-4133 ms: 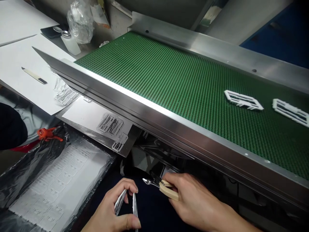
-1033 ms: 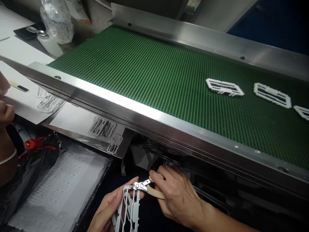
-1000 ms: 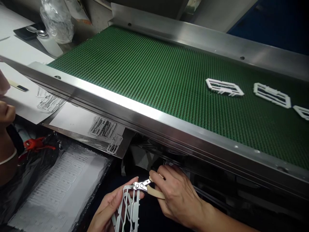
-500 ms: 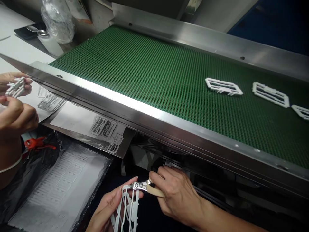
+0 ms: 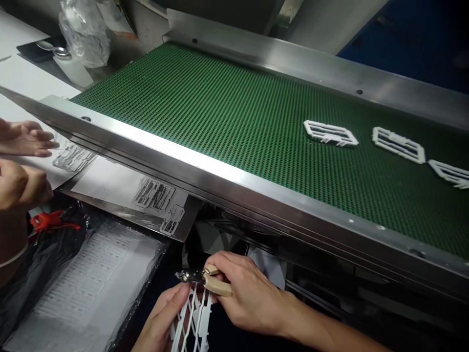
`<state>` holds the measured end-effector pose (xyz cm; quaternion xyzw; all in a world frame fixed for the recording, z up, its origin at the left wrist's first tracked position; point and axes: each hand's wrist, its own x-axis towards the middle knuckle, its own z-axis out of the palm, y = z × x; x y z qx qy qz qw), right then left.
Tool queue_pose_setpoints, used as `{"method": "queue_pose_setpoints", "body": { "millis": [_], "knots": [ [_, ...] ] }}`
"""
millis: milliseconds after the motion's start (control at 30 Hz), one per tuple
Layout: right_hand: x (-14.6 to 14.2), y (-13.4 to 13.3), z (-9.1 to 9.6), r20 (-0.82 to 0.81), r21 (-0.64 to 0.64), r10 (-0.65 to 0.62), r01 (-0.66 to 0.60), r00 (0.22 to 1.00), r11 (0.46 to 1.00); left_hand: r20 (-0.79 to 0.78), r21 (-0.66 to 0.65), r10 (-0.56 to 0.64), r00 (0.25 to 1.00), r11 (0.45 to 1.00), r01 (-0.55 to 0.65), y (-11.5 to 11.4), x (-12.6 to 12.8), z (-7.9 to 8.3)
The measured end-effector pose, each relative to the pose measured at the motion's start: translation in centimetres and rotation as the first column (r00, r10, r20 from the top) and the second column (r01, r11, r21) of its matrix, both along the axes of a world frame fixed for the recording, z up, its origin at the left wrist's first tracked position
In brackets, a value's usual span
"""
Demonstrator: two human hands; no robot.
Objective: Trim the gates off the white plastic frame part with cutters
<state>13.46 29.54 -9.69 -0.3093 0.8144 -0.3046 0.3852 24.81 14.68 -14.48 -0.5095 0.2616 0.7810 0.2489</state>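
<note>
Near the bottom centre, my left hand point(image 5: 163, 318) is closed on a white plastic frame point(image 5: 200, 320) with long thin bars and small stubs along its edges. My right hand point(image 5: 249, 296) grips a pair of cream-handled side cutters point(image 5: 216, 285). The metal jaws of the cutters lie across the top end of the frame, by my left thumb; whether they touch the plastic I cannot tell. Some of the frame is hidden behind my fingers, and its lower end runs out of view.
A green conveyor belt point(image 5: 220, 107) carries several white frames point(image 5: 330, 133) at the right. Its metal side rail point(image 5: 234, 171) stands between it and my hands. At left are a co-worker's hands point(image 5: 25, 183), red-handled cutters point(image 5: 51, 221), stacked grey parts point(image 5: 154, 194) and a plastic-lined tray point(image 5: 91, 293).
My right hand and the cutters have moved left across the frame's top. The belt's white frames sit slightly further left in view. The co-worker's upper hand has opened, and its white part no longer shows.
</note>
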Motion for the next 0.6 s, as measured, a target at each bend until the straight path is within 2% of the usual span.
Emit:
{"method": "queue_pose_setpoints", "body": {
  "millis": [133,233,300,333,400,500,567,600],
  "knots": [
    [-0.7,-0.3,-0.6,-0.015,0.044,0.136,-0.135,0.991,0.990,-0.008,-0.085,-0.066,0.998,0.994,0.066,0.7,0.6,-0.8],
    [-1.2,0.0,-0.8,-0.043,0.068,0.224,-0.221,0.974,0.973,-0.058,-0.093,-0.095,0.994,0.992,0.090,1.4,0.7,-1.1],
    [-1.3,0.1,-0.8,-0.078,0.084,0.269,-0.262,0.960,0.961,-0.148,-0.041,-0.085,0.985,0.996,0.080,0.5,-0.4,-1.1],
    [-1.3,0.1,-0.8,-0.097,0.103,0.289,-0.279,0.952,0.955,-0.208,-0.006,-0.056,0.977,0.998,0.056,-0.7,-1.4,-1.0],
    [-1.1,0.1,-0.9,-0.134,0.157,0.329,-0.308,0.935,0.938,-0.312,0.040,0.036,0.950,0.999,-0.024,-5.0,-4.3,-0.7],
    [-1.0,0.1,-1.6,-0.212,0.206,0.380,-0.340,0.900,0.918,-0.425,-0.035,0.190,0.885,0.973,-0.226,-14.3,-8.5,0.3],
    [-1.0,0.2,-2.4,-0.278,0.201,0.396,-0.350,0.875,0.915,-0.502,-0.071,0.270,0.822,0.934,-0.350,-19.9,-9.9,0.5],
    [-0.8,0.3,-3.0,-0.317,0.194,0.402,-0.356,0.859,0.914,-0.532,-0.081,0.294,0.794,0.916,-0.393,-22.0,-10.1,0.4]
  ]
}}
